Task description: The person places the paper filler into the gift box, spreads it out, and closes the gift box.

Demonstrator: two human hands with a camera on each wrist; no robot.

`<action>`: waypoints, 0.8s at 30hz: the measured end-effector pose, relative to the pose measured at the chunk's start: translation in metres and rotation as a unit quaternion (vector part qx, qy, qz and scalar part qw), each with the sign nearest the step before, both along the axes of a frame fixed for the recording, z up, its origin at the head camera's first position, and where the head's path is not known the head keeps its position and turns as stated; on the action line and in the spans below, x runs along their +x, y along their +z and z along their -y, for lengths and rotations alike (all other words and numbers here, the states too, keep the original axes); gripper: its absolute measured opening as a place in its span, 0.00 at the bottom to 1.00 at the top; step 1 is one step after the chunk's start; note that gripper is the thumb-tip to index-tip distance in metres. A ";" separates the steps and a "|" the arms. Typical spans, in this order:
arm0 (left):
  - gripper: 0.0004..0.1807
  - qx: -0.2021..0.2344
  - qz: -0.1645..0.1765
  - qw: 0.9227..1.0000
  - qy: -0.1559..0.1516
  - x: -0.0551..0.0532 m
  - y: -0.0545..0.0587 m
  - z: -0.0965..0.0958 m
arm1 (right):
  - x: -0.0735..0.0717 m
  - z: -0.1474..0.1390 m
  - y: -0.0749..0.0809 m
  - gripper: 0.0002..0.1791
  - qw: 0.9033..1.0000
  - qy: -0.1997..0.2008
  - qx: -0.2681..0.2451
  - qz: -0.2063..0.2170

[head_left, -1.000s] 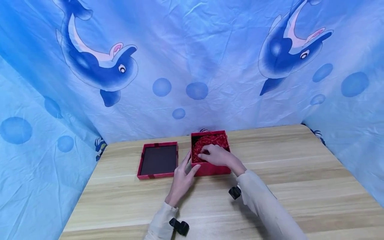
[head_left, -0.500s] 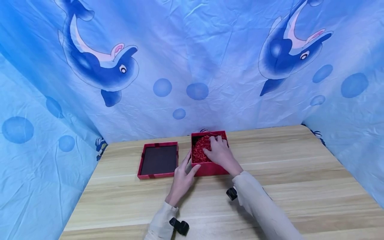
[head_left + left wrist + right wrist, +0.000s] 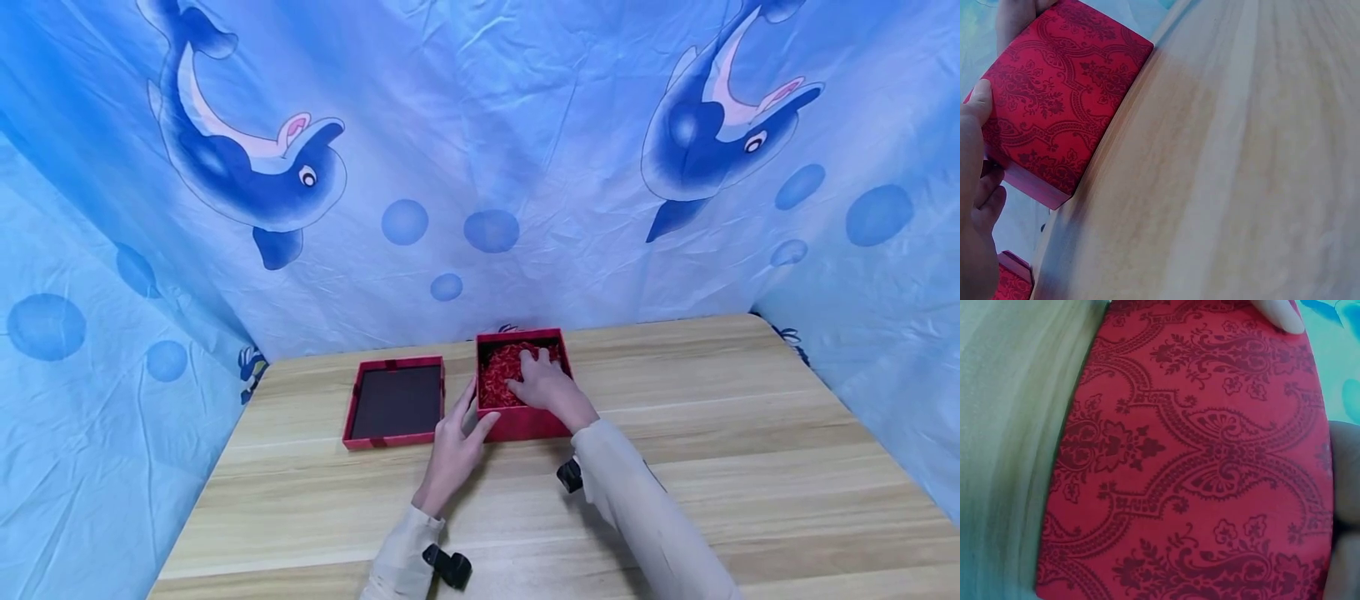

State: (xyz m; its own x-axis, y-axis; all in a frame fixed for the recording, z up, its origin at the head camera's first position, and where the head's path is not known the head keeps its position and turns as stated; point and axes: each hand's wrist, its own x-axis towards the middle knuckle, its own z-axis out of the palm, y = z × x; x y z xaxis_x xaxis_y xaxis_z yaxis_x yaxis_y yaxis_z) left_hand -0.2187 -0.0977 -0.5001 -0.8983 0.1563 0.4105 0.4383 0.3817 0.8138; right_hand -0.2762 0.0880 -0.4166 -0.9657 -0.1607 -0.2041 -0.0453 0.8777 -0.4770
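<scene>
Head view: the box [image 3: 525,423] is on the tabletop [image 3: 300,517], mostly filled with red shreds [image 3: 497,379]. Left grip [image 3: 455,442] has its near-left corner; right grip [image 3: 546,385] isn't clutching anything, fingers spread on the shreds. Lid [image 3: 397,404] sits just beside, dark inside up. Left wrist: thumb on the box's patterned front. Right wrist: mostly that same wall, contents hidden.

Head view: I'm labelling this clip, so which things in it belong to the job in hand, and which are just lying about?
In the job:
Red damask-patterned box, left hand at its front corner
Red shredded filler inside, under the right hand

Just about:
Shallow red lid, dark inside up, probably the box's but not held
Dolphin-print backdrop
</scene>
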 end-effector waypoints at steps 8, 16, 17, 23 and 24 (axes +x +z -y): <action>0.38 0.000 -0.007 1.000 -0.004 0.000 0.000 -0.002 | 0.018 -0.004 0.006 0.34 0.994 0.013 -0.024 -0.103; 0.39 -0.005 -0.006 1.000 0.000 0.000 0.001 -0.002 | 0.047 -0.015 0.005 0.28 0.961 0.061 -0.039 -0.269; 0.39 -0.007 -0.004 1.000 0.002 0.000 0.001 -0.002 | 0.051 -0.016 0.003 0.28 0.955 0.070 -0.046 -0.284; 0.40 -0.023 0.010 1.000 0.011 0.002 0.002 -0.001 | 0.070 -0.022 -0.016 0.26 0.924 0.121 -0.093 -0.350; 0.40 -0.026 0.012 1.000 0.012 0.003 0.003 0.000 | 0.073 -0.023 -0.019 0.25 0.917 0.126 -0.098 -0.365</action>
State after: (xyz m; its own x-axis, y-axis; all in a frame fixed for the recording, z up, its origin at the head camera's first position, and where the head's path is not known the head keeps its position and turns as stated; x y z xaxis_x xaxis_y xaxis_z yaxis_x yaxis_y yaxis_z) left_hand -0.2160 -0.0972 -0.4973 -0.9115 0.1562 0.3805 0.4094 0.4341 0.8025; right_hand -0.2031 0.1107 -0.4359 -0.7603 -0.3618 0.5394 -0.6053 0.6960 -0.3864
